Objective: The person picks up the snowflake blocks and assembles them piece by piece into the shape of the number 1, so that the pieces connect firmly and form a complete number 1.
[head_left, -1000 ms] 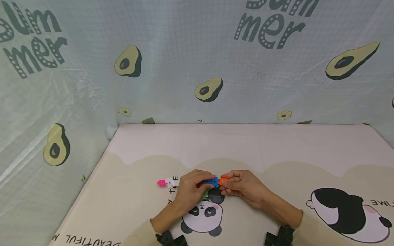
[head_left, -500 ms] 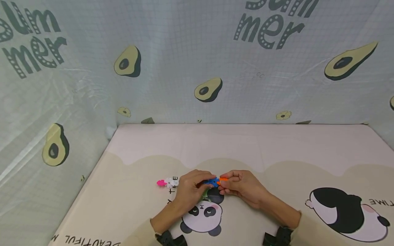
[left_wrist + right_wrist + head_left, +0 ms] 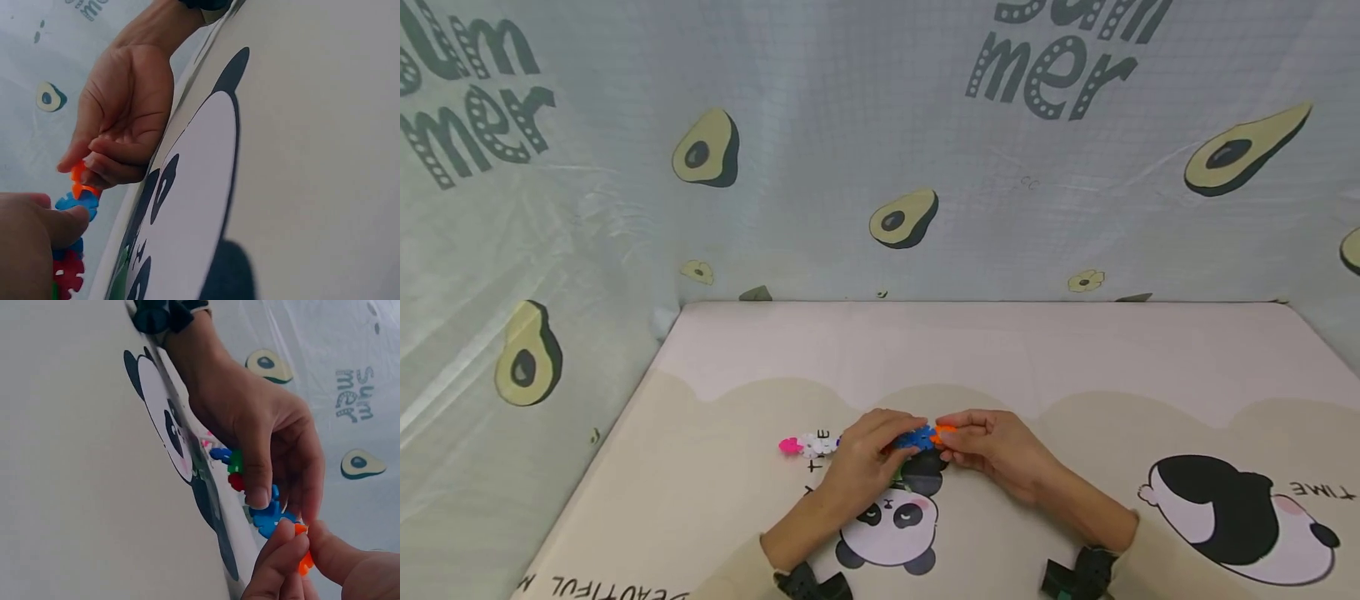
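Note:
My left hand [image 3: 867, 462] grips a chain of plastic snowflake discs, its thumb and fingers around a blue disc [image 3: 916, 438]. At the chain's right end, my right hand [image 3: 1000, 450] pinches an orange disc [image 3: 943, 433], which touches the blue one. A dark blue disc [image 3: 220, 454], a green disc [image 3: 235, 461] and a red disc [image 3: 236, 482] show beyond the left thumb in the right wrist view. A white disc [image 3: 817, 445] and a pink disc [image 3: 790, 447] stick out left of the left hand. The palm and fingers hide part of the chain.
A pale printed cloth covers the table [image 3: 1037, 350], with a panda print [image 3: 891, 533] below the hands and a dog print [image 3: 1240, 517] at right. A curtain [image 3: 820, 125] with avocado prints hangs along the back and left.
Both hands keep their holds on the discs and have shifted only slightly. The whole head view has drifted a little to the left.

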The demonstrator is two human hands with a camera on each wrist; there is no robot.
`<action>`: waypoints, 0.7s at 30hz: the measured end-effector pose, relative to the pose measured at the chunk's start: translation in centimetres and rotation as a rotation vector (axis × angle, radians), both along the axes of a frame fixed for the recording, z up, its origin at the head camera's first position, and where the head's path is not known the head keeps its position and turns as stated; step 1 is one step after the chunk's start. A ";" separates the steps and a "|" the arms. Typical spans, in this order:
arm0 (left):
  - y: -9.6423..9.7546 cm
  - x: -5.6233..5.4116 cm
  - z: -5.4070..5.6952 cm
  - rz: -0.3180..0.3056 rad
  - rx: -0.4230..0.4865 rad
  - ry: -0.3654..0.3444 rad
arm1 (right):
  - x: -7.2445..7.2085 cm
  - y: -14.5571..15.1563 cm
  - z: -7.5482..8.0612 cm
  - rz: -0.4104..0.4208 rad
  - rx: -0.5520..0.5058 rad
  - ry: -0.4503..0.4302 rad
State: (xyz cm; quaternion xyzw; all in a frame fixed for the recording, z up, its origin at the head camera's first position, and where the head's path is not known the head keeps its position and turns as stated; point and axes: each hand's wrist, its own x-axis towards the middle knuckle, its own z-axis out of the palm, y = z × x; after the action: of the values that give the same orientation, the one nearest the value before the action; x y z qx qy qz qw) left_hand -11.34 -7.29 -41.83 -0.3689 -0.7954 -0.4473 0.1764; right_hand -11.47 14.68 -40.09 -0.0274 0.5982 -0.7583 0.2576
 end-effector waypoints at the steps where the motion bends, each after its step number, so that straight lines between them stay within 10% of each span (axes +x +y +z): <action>1: 0.0 0.0 0.1 -0.003 -0.014 -0.005 | -0.1 0.1 0.0 -0.002 0.000 0.001; 11: -1.4 -0.2 3.1 0.036 -0.214 -0.084 | -0.5 0.6 0.2 -0.021 -0.007 -0.030; 21: -5.3 -1.1 5.2 0.102 -0.556 -0.380 | -1.0 1.1 0.5 -0.057 0.024 -0.006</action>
State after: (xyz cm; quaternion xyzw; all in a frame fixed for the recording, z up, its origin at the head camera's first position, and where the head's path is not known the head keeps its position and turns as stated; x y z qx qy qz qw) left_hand -12.45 -12.57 -36.62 -0.2728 -0.9229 -0.2648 -0.0604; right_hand -12.46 15.75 -39.64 -0.0048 0.6072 -0.7581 0.2379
